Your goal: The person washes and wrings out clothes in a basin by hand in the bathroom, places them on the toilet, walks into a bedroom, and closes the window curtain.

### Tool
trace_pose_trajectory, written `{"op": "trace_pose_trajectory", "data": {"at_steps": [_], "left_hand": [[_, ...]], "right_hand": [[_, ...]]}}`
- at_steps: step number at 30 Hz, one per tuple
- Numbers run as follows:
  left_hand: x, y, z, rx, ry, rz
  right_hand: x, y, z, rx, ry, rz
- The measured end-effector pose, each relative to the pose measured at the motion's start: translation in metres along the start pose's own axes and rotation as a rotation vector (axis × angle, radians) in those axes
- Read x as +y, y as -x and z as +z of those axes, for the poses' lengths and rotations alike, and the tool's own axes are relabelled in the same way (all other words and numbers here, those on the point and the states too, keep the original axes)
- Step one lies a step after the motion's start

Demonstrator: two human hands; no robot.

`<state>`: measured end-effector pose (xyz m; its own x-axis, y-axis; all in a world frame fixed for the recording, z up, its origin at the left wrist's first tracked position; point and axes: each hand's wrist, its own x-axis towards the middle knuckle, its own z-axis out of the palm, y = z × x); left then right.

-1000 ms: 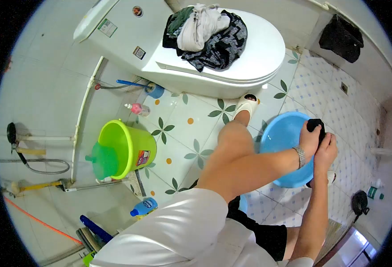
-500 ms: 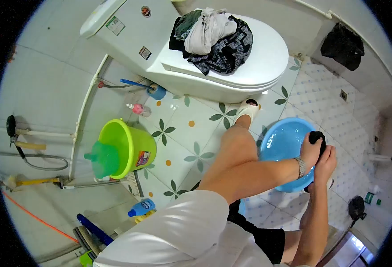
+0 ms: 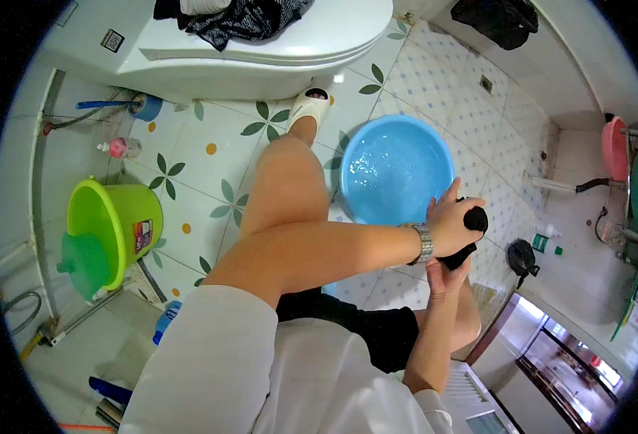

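A bunched black cloth (image 3: 476, 219) is gripped between my two hands, just past the lower right rim of the blue basin (image 3: 345, 173). My left hand (image 3: 449, 226), with a metal watch (image 3: 422, 243) on its wrist, wraps over the cloth from above. Below it, my right hand (image 3: 445, 278) closes around the cloth's lower end. Some of its fingers are hidden behind the cloth. Water shimmers inside the basin, which stands on the tiled floor beside my slippered foot (image 3: 309, 112).
Clothes (image 3: 250, 20) lie on the toilet lid (image 3: 341, 30). To the left are a green bucket (image 3: 132, 210) with a translucent green scoop (image 3: 86, 266), a pink bottle (image 3: 121, 147) and a toilet brush (image 3: 144, 107). A black bag (image 3: 496, 20) hangs on the far wall.
My view has swung to the right and down. Both hands have moved with the black cloth from over the basin to beyond its near right rim, and their grip has turned.
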<state>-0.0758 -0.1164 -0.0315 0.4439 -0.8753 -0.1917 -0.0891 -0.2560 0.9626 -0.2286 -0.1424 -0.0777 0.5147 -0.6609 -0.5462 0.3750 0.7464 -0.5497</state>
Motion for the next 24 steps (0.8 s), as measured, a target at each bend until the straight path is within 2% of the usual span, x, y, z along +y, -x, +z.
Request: {"op": "trace_pose_trajectory", "data": {"at_steps": [1, 3, 4, 5, 8, 11, 13, 14, 15, 17, 18, 20, 21, 23, 24], "left_hand": [[0.001, 0.002, -0.002, 0.002, 0.013, -0.003], [0.002, 0.008, -0.006, 0.008, 0.134, 0.123], [0.005, 0.011, -0.009, 0.030, 0.098, 0.210], [0.007, 0.014, -0.012, 0.024, 0.103, 0.212], [0.018, 0.027, -0.032, -0.047, 0.016, 0.421], [0.011, 0.035, -0.036, -0.038, 0.040, 0.630], [0.015, 0.047, -0.042, -0.119, 0.146, 0.621], [0.009, 0.048, -0.043, -0.181, 0.108, 0.647], [0.003, 0.050, -0.044, -0.205, 0.108, 0.668], [-0.006, 0.057, -0.048, -0.445, 0.021, 0.543], [-0.001, 0.059, -0.056, -0.497, -0.056, 0.615], [0.005, 0.059, -0.064, -0.514, -0.038, 0.681], [0.007, 0.059, -0.065, -0.515, -0.019, 0.725], [0.010, 0.054, -0.062, -0.503, -0.008, 0.655], [0.013, 0.047, -0.059, -0.478, 0.122, 0.506]], "right_hand": [[0.002, 0.002, 0.007, 0.005, 0.012, 0.001], [0.007, 0.008, 0.038, 0.048, -0.109, -0.110], [0.004, 0.009, 0.042, -0.068, -0.151, -0.087], [0.005, 0.007, 0.044, -0.064, -0.148, -0.093], [0.014, -0.014, 0.052, -0.182, -0.066, -0.188], [-0.010, -0.023, 0.039, -0.246, -0.018, -0.312], [-0.031, -0.020, 0.024, -0.217, -0.108, -0.243], [-0.034, -0.017, 0.028, -0.092, -0.123, -0.285], [-0.039, -0.011, 0.034, -0.198, -0.077, -0.229], [-0.049, -0.005, 0.041, -0.211, -0.114, -0.236], [-0.051, -0.001, 0.040, -0.211, -0.119, -0.260], [-0.056, 0.006, 0.038, -0.198, 0.134, -0.552], [-0.064, 0.009, 0.034, -0.192, 0.130, -0.565], [-0.080, 0.015, 0.026, -0.105, 0.160, -0.335], [-0.078, 0.027, 0.044, -0.168, 0.170, -0.341]]}}
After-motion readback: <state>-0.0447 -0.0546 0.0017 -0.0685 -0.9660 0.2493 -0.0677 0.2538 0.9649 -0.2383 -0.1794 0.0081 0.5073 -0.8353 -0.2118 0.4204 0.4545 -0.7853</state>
